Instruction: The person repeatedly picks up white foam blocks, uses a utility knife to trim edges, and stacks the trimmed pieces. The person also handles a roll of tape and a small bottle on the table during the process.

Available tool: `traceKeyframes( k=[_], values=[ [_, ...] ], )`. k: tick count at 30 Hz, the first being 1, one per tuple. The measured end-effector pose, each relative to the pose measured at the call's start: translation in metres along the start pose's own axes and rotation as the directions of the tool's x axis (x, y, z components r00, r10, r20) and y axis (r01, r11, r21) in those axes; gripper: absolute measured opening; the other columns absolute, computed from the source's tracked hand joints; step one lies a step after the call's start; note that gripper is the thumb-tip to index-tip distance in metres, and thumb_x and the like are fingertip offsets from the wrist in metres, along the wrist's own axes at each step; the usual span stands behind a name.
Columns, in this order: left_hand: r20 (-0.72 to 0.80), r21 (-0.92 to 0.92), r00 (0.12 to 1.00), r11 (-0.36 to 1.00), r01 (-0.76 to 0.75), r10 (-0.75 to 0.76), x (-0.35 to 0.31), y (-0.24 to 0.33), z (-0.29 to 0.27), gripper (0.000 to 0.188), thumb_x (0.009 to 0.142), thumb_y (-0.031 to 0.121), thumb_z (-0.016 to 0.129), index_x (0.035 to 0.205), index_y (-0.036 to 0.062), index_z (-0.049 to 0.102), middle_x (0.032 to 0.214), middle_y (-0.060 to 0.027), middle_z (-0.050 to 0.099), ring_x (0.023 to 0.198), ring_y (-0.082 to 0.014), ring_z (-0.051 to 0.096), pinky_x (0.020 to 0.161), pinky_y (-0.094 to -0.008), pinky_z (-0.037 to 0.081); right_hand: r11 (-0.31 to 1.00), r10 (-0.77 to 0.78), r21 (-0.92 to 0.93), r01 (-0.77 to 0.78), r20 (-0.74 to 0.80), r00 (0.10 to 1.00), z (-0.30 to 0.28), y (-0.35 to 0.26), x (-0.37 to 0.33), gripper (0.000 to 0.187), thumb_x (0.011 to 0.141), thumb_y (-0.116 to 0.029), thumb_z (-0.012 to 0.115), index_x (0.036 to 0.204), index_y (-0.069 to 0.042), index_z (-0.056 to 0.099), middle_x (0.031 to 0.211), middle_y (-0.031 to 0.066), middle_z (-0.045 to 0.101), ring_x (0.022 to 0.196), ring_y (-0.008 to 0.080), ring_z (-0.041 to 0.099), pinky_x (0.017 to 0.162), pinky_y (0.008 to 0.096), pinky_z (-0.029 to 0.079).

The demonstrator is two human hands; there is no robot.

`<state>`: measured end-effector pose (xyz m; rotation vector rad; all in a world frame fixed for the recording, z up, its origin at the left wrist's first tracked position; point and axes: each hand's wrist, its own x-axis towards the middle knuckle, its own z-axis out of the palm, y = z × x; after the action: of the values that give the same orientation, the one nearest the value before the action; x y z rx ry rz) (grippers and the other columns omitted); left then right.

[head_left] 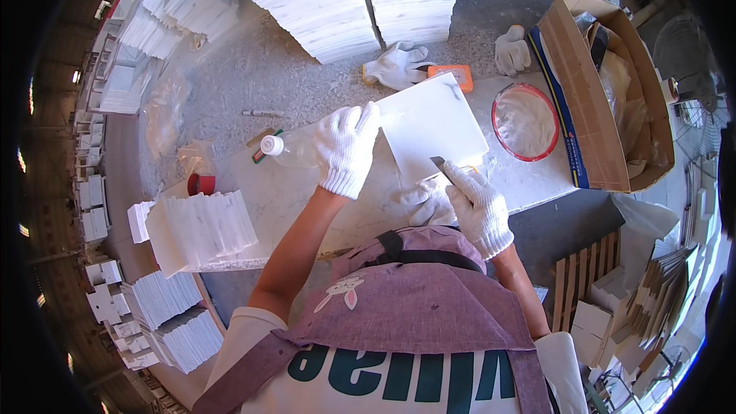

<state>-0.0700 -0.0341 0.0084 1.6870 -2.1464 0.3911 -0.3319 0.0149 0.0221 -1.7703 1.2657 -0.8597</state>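
A flat white square tile (433, 126) with a faint grey mark near one corner lies over the bench in front of me. My left hand (349, 149), in a white knitted glove, has its fingers closed at the tile's left corner. Gloved as well, my right hand (479, 211) grips a small knife by the tile's near edge; its dark blade (438, 162) sticks out past the fingers, and the handle is mostly hidden. Beside my left hand lies a clear plastic bottle (295, 148) with a white cap. A loose white glove (424, 201) rests partly under my right hand.
A red-rimmed tub (497, 126) of white paste or powder stands right of the tile, beside a cardboard box (571, 107). Behind are an orange box (462, 74), two gloves (397, 67) and tall tile stacks (414, 0). More tiles (203, 230) and a red tape roll (201, 184) sit left.
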Motion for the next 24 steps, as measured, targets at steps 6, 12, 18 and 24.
traceKeyframes(
  k=[6, 12, 18, 24],
  values=[
    [0.010, 0.045, 1.000, 0.999, -0.008, 0.007, 0.0029, 0.0030, -0.0014, 0.037, 0.079, 0.019, 0.074, 0.115, 0.0122, 0.066, 0.096, -0.0039, 0.065, 0.093, -0.0265, 0.063, 0.077, -0.0428, 0.052, 1.000, 0.019, -0.016, -0.019, 0.014, 1.000, -0.0006, 0.0016, -0.0006, 0.034, 0.088, 0.000, 0.065, 0.121, -0.002, 0.069, 0.102, 0.0201, 0.071, 0.092, 0.0309, 0.070, 0.082, 0.0367, 0.054],
    [-0.013, 0.060, 1.000, 0.998, -0.023, 0.023, 0.0048, 0.0052, -0.0020, 0.034, 0.080, 0.019, 0.073, 0.113, 0.0125, 0.067, 0.092, -0.0044, 0.064, 0.090, -0.0267, 0.063, 0.076, -0.0432, 0.052, 0.998, 0.062, -0.031, -0.061, 0.030, 0.998, -0.0019, -0.0016, -0.0016, 0.034, 0.088, -0.002, 0.065, 0.122, -0.004, 0.069, 0.103, 0.0199, 0.071, 0.093, 0.0307, 0.070, 0.082, 0.0369, 0.055],
    [-0.019, 0.059, 0.999, 0.998, -0.029, 0.030, 0.0064, 0.0057, -0.0025, 0.031, 0.080, 0.017, 0.071, 0.110, 0.0113, 0.068, 0.089, -0.0053, 0.063, 0.087, -0.0266, 0.063, 0.072, -0.0422, 0.052, 0.999, 0.034, -0.030, -0.034, 0.013, 0.999, -0.0011, 0.0006, -0.0023, 0.034, 0.089, -0.003, 0.065, 0.123, -0.004, 0.068, 0.103, 0.0199, 0.071, 0.093, 0.0302, 0.070, 0.081, 0.0363, 0.055],
    [0.010, 0.074, 1.000, 0.997, -0.025, 0.024, 0.0044, 0.0052, -0.0018, 0.035, 0.081, 0.019, 0.067, 0.116, 0.0113, 0.066, 0.092, -0.0027, 0.061, 0.094, -0.0233, 0.062, 0.079, -0.0426, 0.050, 0.999, 0.005, -0.044, -0.005, -0.002, 1.000, 0.0006, 0.0042, -0.0038, 0.033, 0.090, -0.003, 0.064, 0.123, -0.004, 0.068, 0.102, 0.0199, 0.071, 0.090, 0.0288, 0.070, 0.079, 0.0356, 0.055]
  ],
)
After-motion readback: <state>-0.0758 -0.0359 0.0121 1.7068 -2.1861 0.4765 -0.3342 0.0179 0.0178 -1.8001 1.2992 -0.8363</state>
